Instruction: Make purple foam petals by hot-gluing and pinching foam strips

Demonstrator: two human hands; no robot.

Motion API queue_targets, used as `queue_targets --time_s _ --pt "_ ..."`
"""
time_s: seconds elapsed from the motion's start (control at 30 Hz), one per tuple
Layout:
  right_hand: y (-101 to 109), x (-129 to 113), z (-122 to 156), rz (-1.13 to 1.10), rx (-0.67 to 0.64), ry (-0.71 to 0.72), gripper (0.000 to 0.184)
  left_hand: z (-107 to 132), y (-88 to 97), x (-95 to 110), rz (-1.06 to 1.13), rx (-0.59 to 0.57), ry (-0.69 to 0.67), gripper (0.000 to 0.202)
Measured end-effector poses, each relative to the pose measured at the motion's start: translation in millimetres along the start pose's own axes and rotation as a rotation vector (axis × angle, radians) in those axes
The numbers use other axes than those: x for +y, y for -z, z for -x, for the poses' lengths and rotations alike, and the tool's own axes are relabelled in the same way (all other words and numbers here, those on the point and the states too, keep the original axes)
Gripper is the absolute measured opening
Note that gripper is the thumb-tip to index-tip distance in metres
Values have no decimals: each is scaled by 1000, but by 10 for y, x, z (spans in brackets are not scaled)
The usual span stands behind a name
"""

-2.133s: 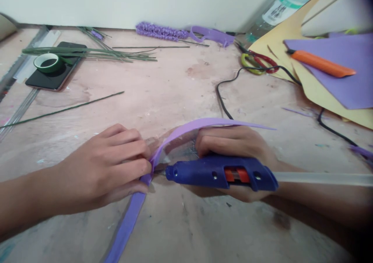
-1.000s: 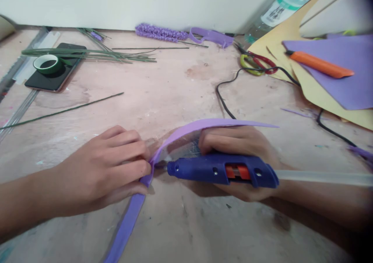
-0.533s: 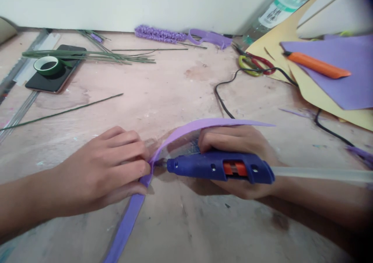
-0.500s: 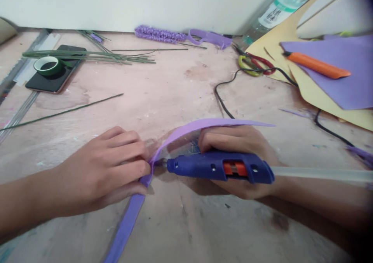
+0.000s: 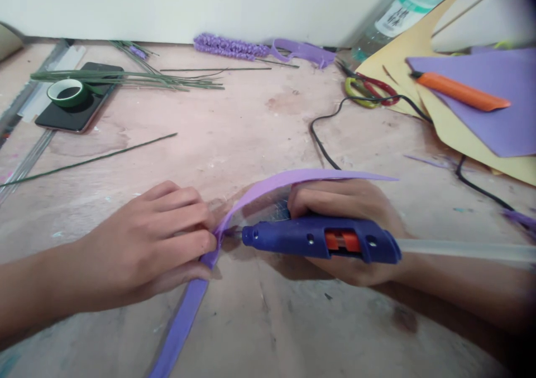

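Observation:
My left hand (image 5: 163, 244) is closed, its fingertips pinching a long purple foam strip (image 5: 182, 322) near the middle of the view. One end of the strip runs down to the bottom edge; the other curves up and right, over my right hand (image 5: 339, 196). That hand is wrapped round a blue glue gun (image 5: 293, 238), its grip mostly hidden beneath the body. The nozzle points left, at or very close to the strip by my left fingertips. A clear glue stick (image 5: 456, 248) juts out of the gun's rear.
A phone (image 5: 58, 118) bears a roll of green tape (image 5: 67, 92) and green wire stems (image 5: 167, 79). Behind lies a fuzzy purple flower spike (image 5: 228, 46). Scissors (image 5: 368, 92), a black cord (image 5: 316, 135), an orange cutter (image 5: 463, 91), purple sheet (image 5: 502, 132) and bottle (image 5: 397, 18) are at right.
The glue gun and my right hand have shifted very slightly right. My left hand keeps its pinch on the strip.

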State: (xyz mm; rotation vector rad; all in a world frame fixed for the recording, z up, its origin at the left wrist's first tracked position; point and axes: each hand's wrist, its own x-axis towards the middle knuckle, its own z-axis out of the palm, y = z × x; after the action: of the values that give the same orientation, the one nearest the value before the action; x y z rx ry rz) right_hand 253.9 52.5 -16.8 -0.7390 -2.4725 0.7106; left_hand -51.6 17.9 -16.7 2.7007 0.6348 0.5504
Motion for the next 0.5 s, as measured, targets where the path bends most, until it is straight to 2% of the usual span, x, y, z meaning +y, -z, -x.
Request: queue_targets --time_s 0.23,0.5 --pt "30 -53 -18 22 -10 -46 12 1 -2 7 19 -1 6 16" --pt "-9 -51 -38 -14 58 -38 15 6 -5 4 16 -10 12 17"
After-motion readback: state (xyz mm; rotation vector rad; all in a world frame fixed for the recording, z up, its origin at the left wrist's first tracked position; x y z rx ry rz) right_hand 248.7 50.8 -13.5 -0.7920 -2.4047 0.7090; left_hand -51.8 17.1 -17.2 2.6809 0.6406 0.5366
